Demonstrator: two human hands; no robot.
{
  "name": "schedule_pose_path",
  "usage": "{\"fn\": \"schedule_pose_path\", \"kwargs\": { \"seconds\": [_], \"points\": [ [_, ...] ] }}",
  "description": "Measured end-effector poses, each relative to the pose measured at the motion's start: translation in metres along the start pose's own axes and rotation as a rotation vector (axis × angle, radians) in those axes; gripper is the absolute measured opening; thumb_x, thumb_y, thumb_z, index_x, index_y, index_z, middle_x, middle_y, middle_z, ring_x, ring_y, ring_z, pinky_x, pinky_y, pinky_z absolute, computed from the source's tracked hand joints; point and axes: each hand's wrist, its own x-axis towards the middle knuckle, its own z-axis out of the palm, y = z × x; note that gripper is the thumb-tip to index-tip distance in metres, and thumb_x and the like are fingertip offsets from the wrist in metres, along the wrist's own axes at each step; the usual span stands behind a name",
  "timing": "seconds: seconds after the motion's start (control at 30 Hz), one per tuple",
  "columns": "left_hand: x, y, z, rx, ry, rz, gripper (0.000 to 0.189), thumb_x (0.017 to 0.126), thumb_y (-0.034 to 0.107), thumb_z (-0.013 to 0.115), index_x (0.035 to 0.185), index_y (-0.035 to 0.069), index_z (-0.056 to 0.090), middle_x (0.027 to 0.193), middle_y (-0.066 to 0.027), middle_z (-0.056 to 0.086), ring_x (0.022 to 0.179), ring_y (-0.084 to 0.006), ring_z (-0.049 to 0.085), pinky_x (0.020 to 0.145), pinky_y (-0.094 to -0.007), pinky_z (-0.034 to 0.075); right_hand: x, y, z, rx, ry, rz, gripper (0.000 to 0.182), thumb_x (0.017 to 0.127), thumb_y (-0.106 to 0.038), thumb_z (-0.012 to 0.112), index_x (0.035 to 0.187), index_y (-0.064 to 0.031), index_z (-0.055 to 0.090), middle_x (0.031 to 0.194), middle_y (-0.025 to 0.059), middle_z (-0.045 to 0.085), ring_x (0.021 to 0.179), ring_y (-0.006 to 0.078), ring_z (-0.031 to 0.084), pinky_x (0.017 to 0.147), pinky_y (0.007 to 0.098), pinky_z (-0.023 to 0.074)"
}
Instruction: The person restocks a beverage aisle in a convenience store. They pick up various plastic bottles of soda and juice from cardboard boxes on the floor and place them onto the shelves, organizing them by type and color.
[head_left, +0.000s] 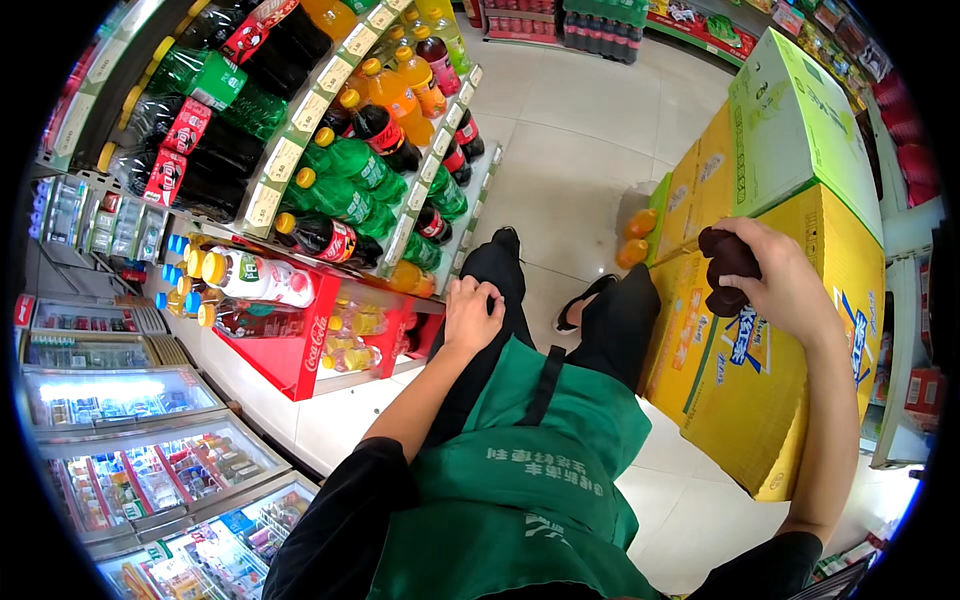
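My right hand grips a dark maroon, lobed object above stacked yellow cardboard cartons; its exact kind is unclear. Over my left thigh is my left hand, its fingers curled toward the thumb. A dark patch shows between that thumb and the fingers, and I cannot tell whether it is a small object or the black trousers behind. A green apron covers my lap.
Shelves of soft-drink bottles rise at the left, above a red Coca-Cola rack. Glass-topped freezers stand beyond it. A green-and-white carton tops the right-hand stack. Orange bottles sit on the tiled floor beside it.
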Motion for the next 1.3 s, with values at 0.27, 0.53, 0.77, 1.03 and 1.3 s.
{"fn": "schedule_pose_path", "kwargs": {
  "seconds": [0.27, 0.53, 0.77, 1.03, 1.3],
  "points": [
    [0.0, -0.001, -0.002, -0.03, 0.058, 0.047, 0.008, 0.083, 0.015, 0.076, 0.087, 0.012, 0.07, 0.097, -0.015, 0.057, 0.101, -0.038, 0.055, 0.088, -0.0491, 0.048, 0.0, -0.002, -0.004, -0.036, -0.049, 0.016, 0.051, 0.074, 0.004, 0.083, 0.121, -0.0039, 0.064, 0.11, 0.0199, 0.071, 0.104, 0.0433, 0.068, 0.089, 0.0453, 0.0554],
    [-0.004, -0.002, -0.004, -0.016, 0.0, -0.02, 0.012, 0.087, 0.023, 0.075, 0.091, 0.014, 0.069, 0.103, -0.0112, 0.056, 0.111, -0.0359, 0.053, 0.095, -0.0503, 0.047, -0.001, -0.006, -0.006, -0.048, -0.026, 0.002, 0.051, 0.073, 0.002, 0.084, 0.121, -0.0042, 0.066, 0.109, 0.0196, 0.072, 0.103, 0.0426, 0.069, 0.09, 0.0457, 0.0564],
    [-0.008, -0.002, -0.006, -0.027, 0.02, -0.008, 0.012, 0.087, 0.022, 0.075, 0.093, 0.014, 0.069, 0.104, -0.0101, 0.056, 0.11, -0.0345, 0.053, 0.095, -0.0481, 0.047, -0.003, -0.013, -0.007, -0.061, -0.034, 0.021, 0.05, 0.074, 0.003, 0.084, 0.12, -0.003, 0.067, 0.111, 0.0195, 0.072, 0.105, 0.0421, 0.069, 0.091, 0.0452, 0.0568],
    [-0.009, -0.001, -0.005, -0.038, 0.01, -0.022, 0.012, 0.086, 0.022, 0.075, 0.092, 0.014, 0.069, 0.104, -0.0102, 0.057, 0.11, -0.0347, 0.054, 0.094, -0.0478, 0.048, -0.005, -0.013, -0.004, -0.065, -0.01, 0.015, 0.049, 0.073, 0.003, 0.082, 0.12, -0.0022, 0.067, 0.111, 0.0202, 0.073, 0.106, 0.0431, 0.069, 0.092, 0.0456, 0.0562],
    [-0.009, -0.003, -0.006, -0.045, 0.015, -0.029, 0.011, 0.087, 0.022, 0.075, 0.091, 0.014, 0.07, 0.102, -0.0096, 0.057, 0.109, -0.0344, 0.054, 0.093, -0.0474, 0.048, -0.003, -0.016, -0.005, -0.051, -0.026, 0.025, 0.048, 0.075, 0.003, 0.082, 0.12, -0.0021, 0.066, 0.111, 0.0203, 0.073, 0.106, 0.0428, 0.069, 0.092, 0.0456, 0.0561]
  ]
}}
